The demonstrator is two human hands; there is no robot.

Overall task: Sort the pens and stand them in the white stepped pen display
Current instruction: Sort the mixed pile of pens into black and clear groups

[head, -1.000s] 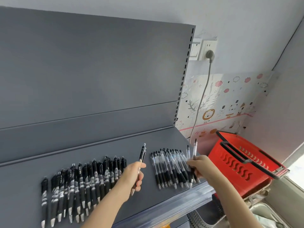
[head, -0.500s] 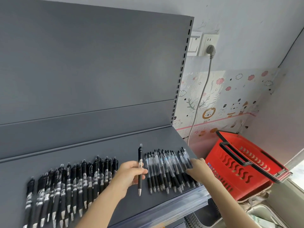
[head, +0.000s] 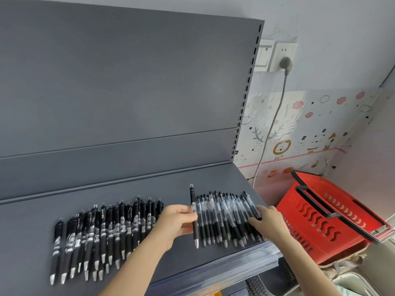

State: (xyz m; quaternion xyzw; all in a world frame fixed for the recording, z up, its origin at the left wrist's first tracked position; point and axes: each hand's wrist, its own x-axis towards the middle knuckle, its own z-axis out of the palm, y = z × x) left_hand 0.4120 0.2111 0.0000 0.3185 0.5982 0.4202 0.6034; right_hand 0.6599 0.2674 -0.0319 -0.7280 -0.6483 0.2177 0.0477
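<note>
Left hand (head: 175, 223) pinches 1 presumably light, stiff black plastic pen (head: 192, 196) mid-barrel; right hand (head: 269, 223), fingers extended, touches clear-barrelled pens (head: 224, 212).

Head camera, close, angled down onto shelf (head: 128, 189).

Separate black pens (head: 106, 231) and clear pens (head: 222, 212) lie flat.

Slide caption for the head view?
Left hand holds a black pen beside the clear-barrel row on a grey shelf; right hand touches that row.
</note>
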